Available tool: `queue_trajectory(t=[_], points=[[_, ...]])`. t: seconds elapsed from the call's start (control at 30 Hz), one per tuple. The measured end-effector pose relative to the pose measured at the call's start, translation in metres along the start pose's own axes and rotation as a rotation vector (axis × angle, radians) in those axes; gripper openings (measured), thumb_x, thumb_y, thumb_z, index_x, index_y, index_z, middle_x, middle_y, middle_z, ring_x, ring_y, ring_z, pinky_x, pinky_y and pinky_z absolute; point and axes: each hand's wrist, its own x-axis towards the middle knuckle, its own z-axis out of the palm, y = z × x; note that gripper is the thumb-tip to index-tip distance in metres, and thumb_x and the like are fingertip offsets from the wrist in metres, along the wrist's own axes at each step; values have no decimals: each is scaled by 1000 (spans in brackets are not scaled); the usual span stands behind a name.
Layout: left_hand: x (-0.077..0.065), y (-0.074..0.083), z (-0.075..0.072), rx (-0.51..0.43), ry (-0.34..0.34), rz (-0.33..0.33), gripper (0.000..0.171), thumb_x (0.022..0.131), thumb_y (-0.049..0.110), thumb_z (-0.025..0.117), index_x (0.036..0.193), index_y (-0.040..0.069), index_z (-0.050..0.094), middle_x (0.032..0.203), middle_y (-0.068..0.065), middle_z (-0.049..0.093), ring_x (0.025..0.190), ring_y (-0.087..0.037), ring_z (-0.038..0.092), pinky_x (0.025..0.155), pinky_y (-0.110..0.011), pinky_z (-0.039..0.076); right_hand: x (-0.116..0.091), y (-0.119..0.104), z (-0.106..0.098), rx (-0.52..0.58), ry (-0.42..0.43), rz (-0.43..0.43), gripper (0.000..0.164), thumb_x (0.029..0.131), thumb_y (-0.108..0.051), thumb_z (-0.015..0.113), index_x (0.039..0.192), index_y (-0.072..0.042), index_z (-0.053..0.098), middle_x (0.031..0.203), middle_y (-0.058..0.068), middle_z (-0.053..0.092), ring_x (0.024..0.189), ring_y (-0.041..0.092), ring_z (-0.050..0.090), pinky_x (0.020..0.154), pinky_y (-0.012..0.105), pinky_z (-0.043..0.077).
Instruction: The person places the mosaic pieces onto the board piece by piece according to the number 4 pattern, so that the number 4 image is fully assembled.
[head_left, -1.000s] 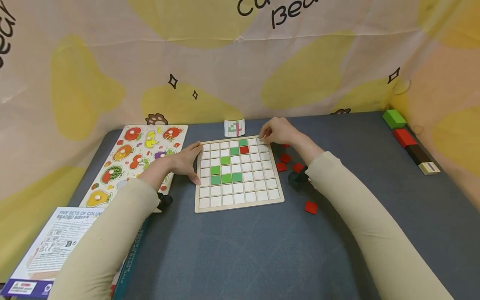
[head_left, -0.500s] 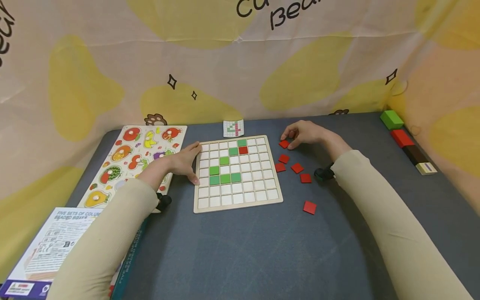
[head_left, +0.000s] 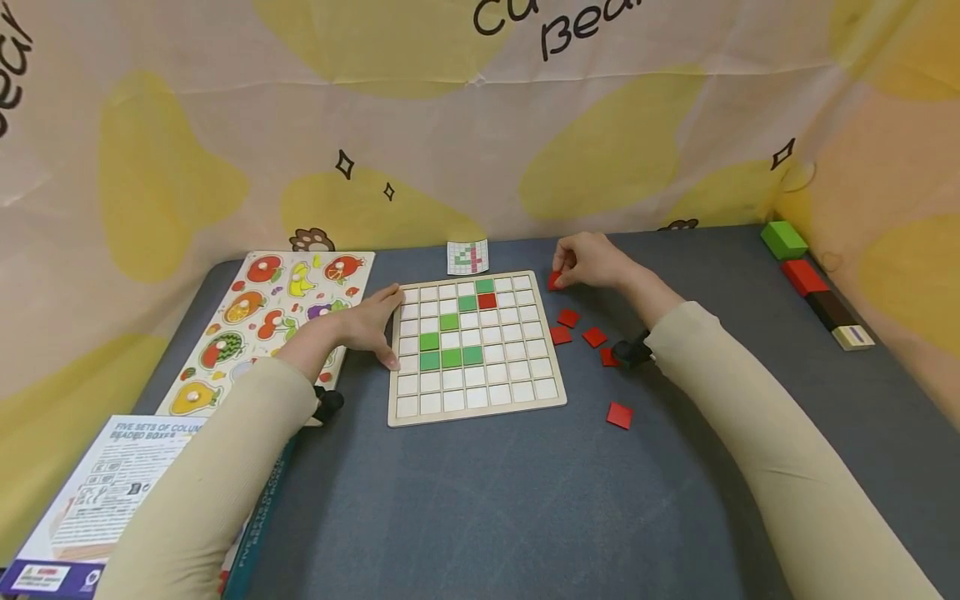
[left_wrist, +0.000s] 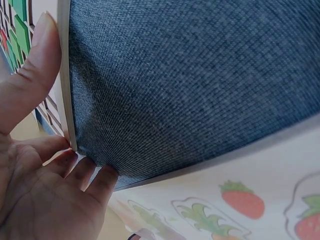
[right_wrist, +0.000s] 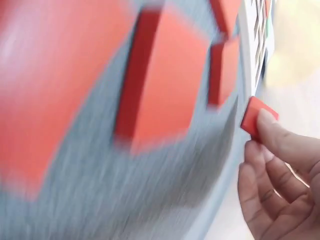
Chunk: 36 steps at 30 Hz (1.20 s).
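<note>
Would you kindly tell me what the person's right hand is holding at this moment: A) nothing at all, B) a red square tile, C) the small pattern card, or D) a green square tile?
B: the right hand pinches a red tile at its fingertips, just off the grid board's right edge.

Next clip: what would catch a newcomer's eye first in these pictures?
The square wooden grid board at the centre of the grey table, with green tiles stepping diagonally and one red tile near its far edge. Just right of the board's far corner, the right hand pinches a small red square tile, with more loose red square tiles scattered below it. The left hand rests against the board's left edge.
</note>
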Motion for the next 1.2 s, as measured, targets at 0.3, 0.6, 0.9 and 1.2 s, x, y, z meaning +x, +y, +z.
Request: queue_trajectory(t=[0.3,0.6,0.9,1.2], points=[[1,1,0,7,-5,-5,116,77,21,83,157,-5,3,166,-25,-9,155,-43,-5,125,-58,10,8,-46,28,106,-88,-85,9,88,-13,73,96,-10,72,84,5,70,77,17,60,69,27,45],[1,3,-1,3,-2,-2,118,76,21,84,157,-6,3,166,-25,-9,154,-43,-5,125,-59,11,12,-76,48,104,-175,-77,8,89,-8,71,97,-8,73,88,6,73,79,19,65,76,29,51],[2,-2,0,-3,7,7,119,76,20,85,157,-6,2,165,-26,-9,154,-44,-6,125,-59,11,11,-78,54,91,-164,-87,5,87,-8,73,91,-8,75,89,7,76,79,20,69,82,34,55],[1,-3,1,-14,7,1,118,77,19,84,157,-5,1,166,-24,-9,154,-43,-6,125,-58,12,10,-80,53,-8,-160,-118,10,84,-9,76,93,-11,79,91,6,77,84,19,66,77,31,52]])
